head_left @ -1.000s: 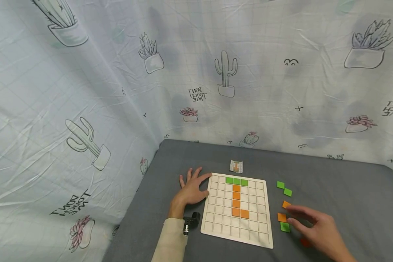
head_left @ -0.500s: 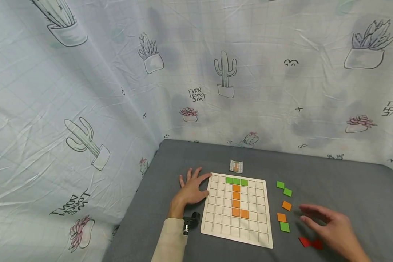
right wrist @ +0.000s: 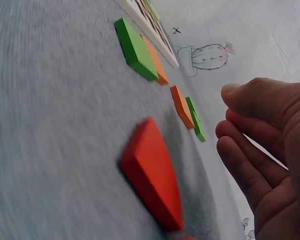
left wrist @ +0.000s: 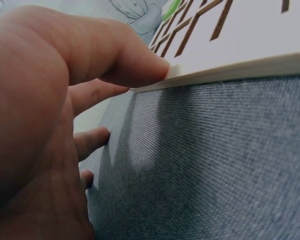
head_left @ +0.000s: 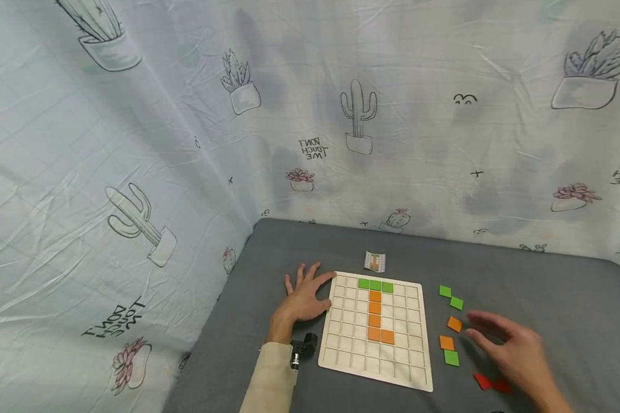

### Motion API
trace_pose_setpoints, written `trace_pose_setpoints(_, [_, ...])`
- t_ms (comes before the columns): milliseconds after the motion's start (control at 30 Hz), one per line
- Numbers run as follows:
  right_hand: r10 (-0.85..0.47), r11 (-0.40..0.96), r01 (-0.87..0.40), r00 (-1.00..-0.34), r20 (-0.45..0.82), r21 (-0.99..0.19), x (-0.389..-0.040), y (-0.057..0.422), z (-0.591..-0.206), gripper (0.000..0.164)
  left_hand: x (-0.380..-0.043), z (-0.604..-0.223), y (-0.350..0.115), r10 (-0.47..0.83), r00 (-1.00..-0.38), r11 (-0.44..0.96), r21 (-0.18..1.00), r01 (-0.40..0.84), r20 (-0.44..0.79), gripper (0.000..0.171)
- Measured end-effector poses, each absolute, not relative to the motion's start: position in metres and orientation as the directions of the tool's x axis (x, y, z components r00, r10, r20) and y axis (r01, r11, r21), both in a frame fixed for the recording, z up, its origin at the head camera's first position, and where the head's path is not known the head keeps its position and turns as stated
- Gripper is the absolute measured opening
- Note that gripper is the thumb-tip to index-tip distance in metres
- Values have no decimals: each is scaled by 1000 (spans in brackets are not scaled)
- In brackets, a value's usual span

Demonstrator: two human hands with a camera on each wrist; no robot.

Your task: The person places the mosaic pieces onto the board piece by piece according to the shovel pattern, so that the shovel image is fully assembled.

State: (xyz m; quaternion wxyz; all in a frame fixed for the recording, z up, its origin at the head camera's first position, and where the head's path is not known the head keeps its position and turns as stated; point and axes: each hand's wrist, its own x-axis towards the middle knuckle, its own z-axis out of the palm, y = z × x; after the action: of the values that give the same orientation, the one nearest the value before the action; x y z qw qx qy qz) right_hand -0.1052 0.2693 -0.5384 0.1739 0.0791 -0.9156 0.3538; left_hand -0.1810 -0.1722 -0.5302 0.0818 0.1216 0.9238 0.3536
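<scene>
A pale wooden grid board (head_left: 343,358) lies on the table. Three green tiles (head_left: 375,285) fill a row near its far edge, and several orange tiles (head_left: 374,308) run below them, the lowest with one beside it. My left hand (head_left: 303,301) rests spread at the board's left edge, index fingertip at the corner; its thumb (left wrist: 135,60) touches the rim in the left wrist view. My right hand (head_left: 514,347), fingers loosely bent and holding nothing, hovers right of a loose orange tile (head_left: 454,324). Two red pieces (right wrist: 154,175) lie below it.
Right of the board lie two loose green tiles (head_left: 450,295) farther back, and another orange tile (head_left: 446,342) next to a green one (head_left: 452,358). A small printed card (head_left: 375,261) sits beyond the board. Patterned cloth (head_left: 418,143) hangs behind the grey table.
My right hand drew away rightward from the loose orange tile, uncovering it and the red pieces, then came slightly back toward the tiles. The left hand stays on the board's edge.
</scene>
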Motion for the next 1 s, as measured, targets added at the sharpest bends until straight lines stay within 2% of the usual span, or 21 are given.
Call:
trace_pose_setpoints(133, [6, 731, -237, -936, 353, -640, -106, 264, -541, 38, -181, -530, -171, 284, -956, 723, 671, 164, -72, 67])
trace_pose_setpoints(333, [43, 775, -186, -938, 344, -604, -108, 258, -545, 39, -182, -528, -171, 285, -956, 721, 673, 167, -68, 67])
trace_pose_setpoints(1000, [25, 816, -169, -945, 326, -552, -111, 253, -551, 39, -183, -533, -171, 282, -958, 710, 684, 169, -56, 68])
